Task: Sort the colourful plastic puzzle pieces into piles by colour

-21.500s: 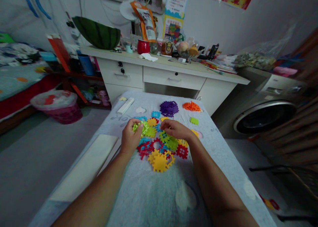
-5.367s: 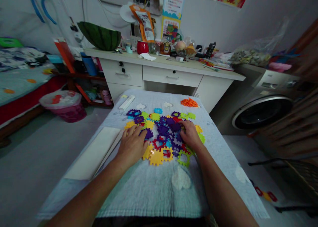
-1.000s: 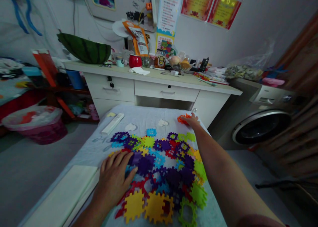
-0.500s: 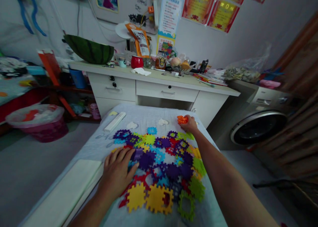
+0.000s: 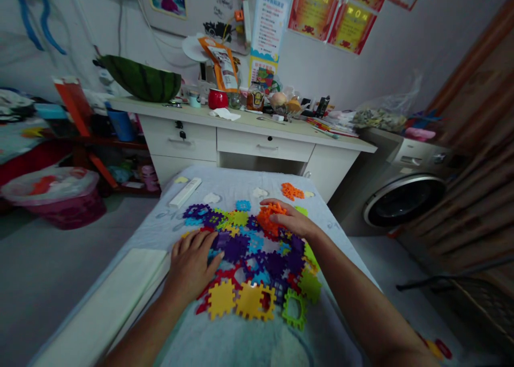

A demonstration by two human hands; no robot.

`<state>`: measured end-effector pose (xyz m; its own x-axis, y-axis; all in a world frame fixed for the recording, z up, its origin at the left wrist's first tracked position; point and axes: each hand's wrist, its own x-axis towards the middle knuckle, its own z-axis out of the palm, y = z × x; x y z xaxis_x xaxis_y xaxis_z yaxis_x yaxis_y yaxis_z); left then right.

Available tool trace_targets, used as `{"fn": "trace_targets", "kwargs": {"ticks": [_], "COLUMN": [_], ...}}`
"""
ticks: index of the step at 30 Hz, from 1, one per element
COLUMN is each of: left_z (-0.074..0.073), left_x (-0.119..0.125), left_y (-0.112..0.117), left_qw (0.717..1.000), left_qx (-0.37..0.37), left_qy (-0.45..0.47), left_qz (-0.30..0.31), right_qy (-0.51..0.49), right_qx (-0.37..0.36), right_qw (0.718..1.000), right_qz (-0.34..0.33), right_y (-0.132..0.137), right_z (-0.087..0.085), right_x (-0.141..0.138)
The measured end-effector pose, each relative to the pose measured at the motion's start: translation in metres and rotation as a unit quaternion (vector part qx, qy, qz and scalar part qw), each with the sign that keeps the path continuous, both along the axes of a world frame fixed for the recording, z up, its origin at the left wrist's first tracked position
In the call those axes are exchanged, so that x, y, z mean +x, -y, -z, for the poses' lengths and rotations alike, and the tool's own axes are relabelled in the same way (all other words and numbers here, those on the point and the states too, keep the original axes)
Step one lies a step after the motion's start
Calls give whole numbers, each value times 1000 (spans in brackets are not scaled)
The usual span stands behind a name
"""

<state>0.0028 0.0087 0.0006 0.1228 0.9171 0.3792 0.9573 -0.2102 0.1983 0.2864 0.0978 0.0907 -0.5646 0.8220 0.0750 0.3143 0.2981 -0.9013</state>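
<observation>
A spread of toothed plastic building tiles (image 5: 236, 249) in purple, yellow, red, blue and green lies over the cloth-covered surface. My left hand (image 5: 191, 262) rests flat at the pile's left side, fingers stretched out, its fingertips by the purple tiles. Over the far right part of the pile, my right hand (image 5: 295, 221) grips an orange toothed tile (image 5: 271, 217) between thumb and fingers; whether it is one tile or more I cannot tell. Beyond that hand lie further orange tiles (image 5: 292, 191) on the cloth. Two yellow tiles (image 5: 221, 298) sit along the near edge.
A white oblong object (image 5: 185, 192) lies at the cloth's far left, and a long white panel (image 5: 108, 303) runs along the left edge. Behind stands a white desk (image 5: 241, 122) bearing a watermelon half (image 5: 140, 78) and clutter. To the right is a washing machine (image 5: 385, 180).
My right hand has moved left and nearer with an orange tile, leaving other orange tiles at the far right. The left hand stays almost in place. The view has shifted slightly.
</observation>
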Motion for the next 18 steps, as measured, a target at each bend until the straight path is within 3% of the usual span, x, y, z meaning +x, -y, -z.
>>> {"fn": "trace_targets", "kwargs": {"ticks": [5, 9, 12, 14, 18], "left_z": [2, 2, 1, 1, 3], "left_x": [-1, -1, -1, -1, -1], "left_y": [0, 0, 0, 0, -2], "left_qw": [1000, 1000, 1000, 1000, 1000], "left_qx": [4, 6, 3, 2, 1], "left_qy": [3, 8, 7, 9, 16], "left_qz": [4, 5, 5, 4, 1], "right_qy": [-53, 50, 194, 265, 325], "right_qx": [-1, 83, 125, 107, 45], "right_qw": [999, 989, 931, 885, 827], "right_qz": [2, 113, 283, 368, 456], "right_y": [-4, -43, -83, -106, -138], "right_z": [6, 23, 38, 48, 62], "right_x": [-22, -13, 6, 20, 41]}}
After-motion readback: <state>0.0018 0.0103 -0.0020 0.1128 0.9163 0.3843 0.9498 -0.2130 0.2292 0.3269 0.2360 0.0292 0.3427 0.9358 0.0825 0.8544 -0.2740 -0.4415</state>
